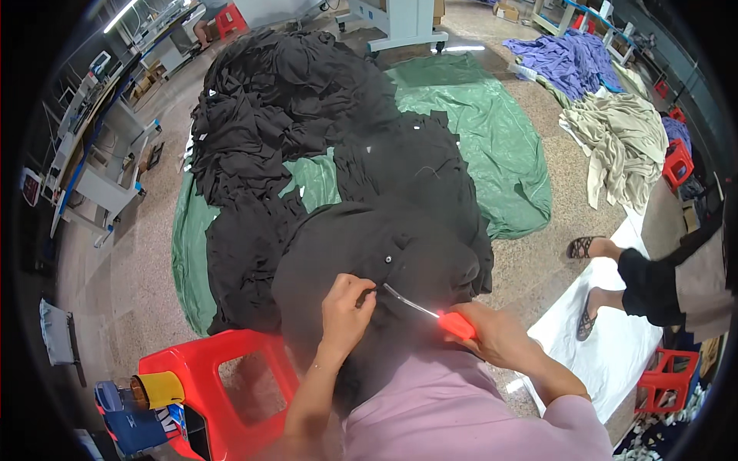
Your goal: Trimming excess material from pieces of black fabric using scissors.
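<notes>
A black garment (338, 238) is spread over my lap, with a small round white spot (388, 260) on it. My left hand (347, 307) rests on the cloth, thumb and fingertips pinched on it. In my right hand (496, 334) is a red-handled tool (456, 324) with a thin, slightly curved metal shaft. Its tip points left and lies close to my left fingertips, against the black cloth. Whether the shaft has one blade or two is too small to tell.
Black garments (300, 92) are heaped ahead on a green sheet (507, 169). A red stool (207, 361) with a phone and a jar stands at my left. On the right a person (653, 284) stands by a white sheet (569, 323). Purple (573, 61) and beige cloth (623, 138) lie beyond.
</notes>
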{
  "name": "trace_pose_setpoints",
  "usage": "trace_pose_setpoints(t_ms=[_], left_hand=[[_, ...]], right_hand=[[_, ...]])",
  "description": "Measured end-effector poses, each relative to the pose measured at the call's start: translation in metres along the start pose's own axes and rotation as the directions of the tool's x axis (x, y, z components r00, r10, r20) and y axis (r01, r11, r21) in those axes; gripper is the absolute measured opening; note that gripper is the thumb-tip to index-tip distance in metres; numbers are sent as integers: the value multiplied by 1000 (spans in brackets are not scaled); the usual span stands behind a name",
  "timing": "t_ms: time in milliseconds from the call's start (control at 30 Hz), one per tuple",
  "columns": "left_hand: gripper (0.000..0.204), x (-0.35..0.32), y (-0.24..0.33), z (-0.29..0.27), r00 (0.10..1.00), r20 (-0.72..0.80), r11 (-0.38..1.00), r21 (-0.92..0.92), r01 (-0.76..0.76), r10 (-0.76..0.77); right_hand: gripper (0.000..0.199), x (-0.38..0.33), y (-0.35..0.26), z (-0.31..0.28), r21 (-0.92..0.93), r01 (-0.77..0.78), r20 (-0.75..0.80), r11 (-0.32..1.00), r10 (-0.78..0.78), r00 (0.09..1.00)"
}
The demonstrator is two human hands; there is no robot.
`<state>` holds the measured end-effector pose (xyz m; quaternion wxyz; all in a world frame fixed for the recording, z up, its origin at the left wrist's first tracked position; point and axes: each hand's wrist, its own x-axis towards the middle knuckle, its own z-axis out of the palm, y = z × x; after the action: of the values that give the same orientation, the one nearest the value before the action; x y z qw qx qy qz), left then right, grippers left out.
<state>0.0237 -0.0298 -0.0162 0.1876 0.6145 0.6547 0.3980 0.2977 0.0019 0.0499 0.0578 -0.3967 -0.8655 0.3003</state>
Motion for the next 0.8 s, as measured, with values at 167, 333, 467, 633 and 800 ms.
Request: trace_pose_setpoints(t_ms=[167, 333, 467, 633, 800], left_hand=[[15, -2, 1, 4, 981, -95, 959, -244, 144, -172], [15, -2, 0, 3, 967, -127, 940, -292, 178, -223], [16, -6, -7, 4, 958, -53, 912, -325, 250, -281], [16, -6, -6, 4, 958, -45, 911, -325, 255, -284], [16, -7, -10, 4, 957, -25, 908, -323, 266, -289]], right_hand=[[31, 4, -10, 4, -12, 49, 8, 999, -49, 999], [29, 8, -12, 8, -13, 53, 18, 998, -53, 998], [31, 13, -16, 6, -36, 31, 32, 999, -30, 999], [33, 17, -20, 4, -44, -1, 27, 999, 2, 1000], [32, 16, -17, 5, -16, -21, 30, 1000, 22, 999]])
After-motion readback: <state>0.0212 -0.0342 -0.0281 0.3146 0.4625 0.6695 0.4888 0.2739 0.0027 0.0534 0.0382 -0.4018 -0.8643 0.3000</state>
